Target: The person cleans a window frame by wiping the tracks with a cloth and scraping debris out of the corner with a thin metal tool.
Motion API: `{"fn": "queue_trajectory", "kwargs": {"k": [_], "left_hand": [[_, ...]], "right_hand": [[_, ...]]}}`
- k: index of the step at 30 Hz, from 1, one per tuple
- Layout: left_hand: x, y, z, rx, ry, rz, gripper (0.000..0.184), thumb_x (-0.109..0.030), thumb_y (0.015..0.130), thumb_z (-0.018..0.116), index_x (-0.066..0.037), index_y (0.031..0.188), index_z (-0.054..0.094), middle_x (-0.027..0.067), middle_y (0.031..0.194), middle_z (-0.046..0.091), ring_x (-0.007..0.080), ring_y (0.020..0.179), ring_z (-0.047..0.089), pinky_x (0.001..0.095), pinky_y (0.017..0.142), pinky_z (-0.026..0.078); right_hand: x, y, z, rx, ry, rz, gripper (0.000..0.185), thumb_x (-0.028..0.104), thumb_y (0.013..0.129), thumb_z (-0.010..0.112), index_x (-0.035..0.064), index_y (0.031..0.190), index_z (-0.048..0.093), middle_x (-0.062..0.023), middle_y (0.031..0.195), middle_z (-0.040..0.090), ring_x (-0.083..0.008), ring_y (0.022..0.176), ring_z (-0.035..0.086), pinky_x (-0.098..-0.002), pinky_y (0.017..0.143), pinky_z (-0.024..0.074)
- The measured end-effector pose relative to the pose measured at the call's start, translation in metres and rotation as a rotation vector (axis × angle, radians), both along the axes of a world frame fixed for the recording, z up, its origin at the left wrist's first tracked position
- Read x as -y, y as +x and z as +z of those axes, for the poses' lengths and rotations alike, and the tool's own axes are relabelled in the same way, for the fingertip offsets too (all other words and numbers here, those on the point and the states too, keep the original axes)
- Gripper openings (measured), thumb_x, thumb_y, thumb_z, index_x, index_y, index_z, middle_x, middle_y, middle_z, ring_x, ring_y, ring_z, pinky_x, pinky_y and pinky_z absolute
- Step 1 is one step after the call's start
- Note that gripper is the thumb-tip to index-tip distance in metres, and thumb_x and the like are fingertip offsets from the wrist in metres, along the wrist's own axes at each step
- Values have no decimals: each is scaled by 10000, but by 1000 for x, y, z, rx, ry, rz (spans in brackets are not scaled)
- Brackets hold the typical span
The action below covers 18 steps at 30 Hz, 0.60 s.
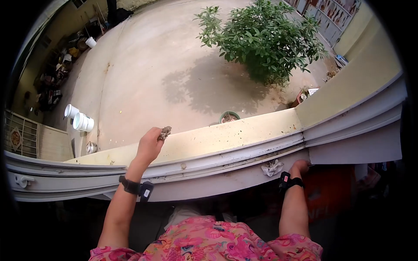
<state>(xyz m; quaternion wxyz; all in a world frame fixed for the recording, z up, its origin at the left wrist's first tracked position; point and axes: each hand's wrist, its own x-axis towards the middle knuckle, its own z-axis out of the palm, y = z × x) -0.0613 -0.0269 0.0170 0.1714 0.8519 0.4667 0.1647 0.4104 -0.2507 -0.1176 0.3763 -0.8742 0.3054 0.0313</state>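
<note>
Floral shirt (209,239) — left hand (149,145) pinching dirty wad (165,132), right hand (300,165) unclear — red item (326,191) lettered "NFL".

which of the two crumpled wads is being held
The grey-brown wad, pinched in the left hand; the whiter wad lies on the inner ledge near the right hand.

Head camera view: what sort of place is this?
Likely a yard, perhaps a home's, seen from indoors: white window tracks cross the foreground, with a leafy bush and a metal gate beyond.
</note>
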Motion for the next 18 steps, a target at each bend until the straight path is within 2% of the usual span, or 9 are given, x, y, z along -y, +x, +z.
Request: {"fn": "queue_trajectory", "kwargs": {"k": [1, 4, 6, 8, 11, 12, 14, 15, 18], "left_hand": [[13, -7, 5, 59, -34, 53, 230, 8, 688, 543, -37, 912, 523, 135, 853, 547, 320, 753, 536, 362, 640, 436], [44, -45, 11, 98, -122, 165, 276, 10, 669, 560, -33, 936, 504, 161, 877, 555, 325, 810, 535, 366, 671, 439], [65, -72, 15, -73, 38, 69, 295, 14, 645, 576, -29, 929, 507, 152, 884, 560, 319, 850, 532, 372, 694, 441], [82, -93, 14, -53, 106, 90, 296, 16, 621, 589, -26, 905, 518, 140, 889, 562, 313, 861, 531, 376, 711, 441], [102, -115, 23, -148, 200, 194, 291, 12, 593, 600, -24, 874, 532, 123, 900, 557, 305, 834, 538, 365, 691, 452], [107, -121, 19, -154, 202, 206, 291, 12, 593, 600, -24, 874, 532, 123, 900, 557, 305, 834, 538, 365, 691, 452], [116, -132, 13, -226, 183, 191, 287, 9, 584, 606, -34, 858, 532, 115, 862, 548, 297, 804, 541, 365, 671, 457], [119, -131, 12, -232, 158, 206, 241, 11, 592, 594, -39, 817, 521, 111, 799, 524, 294, 755, 535, 374, 643, 457], [123, -144, -14, -276, 128, 236, 172, 18, 618, 564, -36, 770, 506, 110, 756, 499, 294, 723, 522, 382, 612, 452]], "right_hand": [[-5, -9, 14, 1, 43, -5, 595, 360, 883, 211, -124, 961, 549, -290, 1004, 542, -405, 970, 522, -425, 881, 407], [0, 4, -4, 21, 31, -27, 585, 364, 874, 239, -124, 956, 551, -293, 1002, 543, -411, 963, 521, -425, 870, 409], [-1, 2, 0, 35, 125, -44, 578, 372, 867, 261, -117, 951, 557, -292, 1000, 544, -411, 956, 525, -424, 860, 411], [-2, 0, 0, 49, 73, -44, 566, 371, 862, 272, -102, 928, 575, -278, 1015, 546, -397, 954, 532, -427, 840, 422], [1, 5, -7, -12, 44, 5, 543, 348, 860, 275, -98, 924, 578, -272, 1022, 546, -392, 957, 534, -427, 837, 426], [-4, -5, 6, 0, -1, 43, 531, 338, 858, 280, -95, 923, 580, -269, 1017, 549, -390, 956, 535, -428, 835, 427], [-9, -15, 20, 29, -68, 88, 517, 326, 856, 285, -92, 922, 582, -266, 1010, 554, -388, 954, 537, -430, 832, 429], [-8, -14, 17, 32, -78, 93, 515, 325, 855, 285, -91, 922, 582, -266, 1009, 555, -388, 953, 538, -431, 831, 429], [-4, -5, 4, 32, -85, 100, 512, 322, 854, 286, -89, 922, 583, -264, 1005, 557, -387, 951, 540, -433, 828, 431]]}}
